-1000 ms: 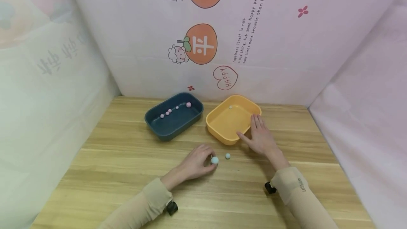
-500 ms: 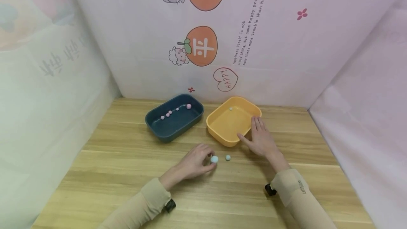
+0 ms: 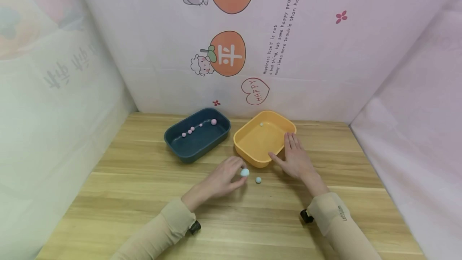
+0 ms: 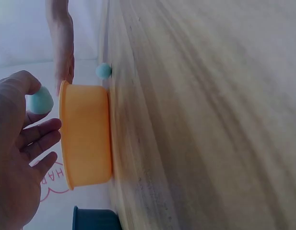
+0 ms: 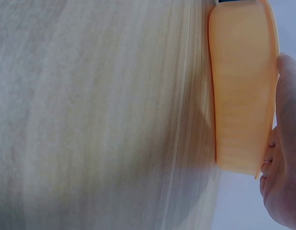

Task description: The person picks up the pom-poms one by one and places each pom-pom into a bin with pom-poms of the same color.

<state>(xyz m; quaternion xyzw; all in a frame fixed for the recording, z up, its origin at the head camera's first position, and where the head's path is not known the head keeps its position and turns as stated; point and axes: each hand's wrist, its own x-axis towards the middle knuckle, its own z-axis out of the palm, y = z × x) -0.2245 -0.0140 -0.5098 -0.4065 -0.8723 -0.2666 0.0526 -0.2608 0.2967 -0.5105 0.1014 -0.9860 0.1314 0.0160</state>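
Note:
My left hand (image 3: 224,177) pinches a pale blue ball (image 3: 245,172) between thumb and fingers. In the left wrist view, this ball (image 4: 41,100) is raised off the wood, level with the rim of the yellow tray (image 4: 86,136). A smaller pale blue ball (image 3: 258,180) lies on the table, just right of that hand. With fairly straight fingers, my right hand (image 3: 296,159) rests on the near right rim of the yellow tray (image 3: 249,156). Its thumb (image 5: 288,64) touches the rim in the right wrist view. One tiny pale ball (image 3: 261,124) sits inside the tray.
Left of the yellow tray stands a dark blue tray (image 3: 196,153) with several pink balls (image 3: 190,131) along its far side. Both trays are near the printed white cloth (image 3: 162,71) at the back, and cloth also hangs on both sides of the wooden table (image 3: 119,171).
My left hand has lifted the pale blue ball and moved it slightly forward, toward the yellow tray. My right hand has stayed on the tray's rim.

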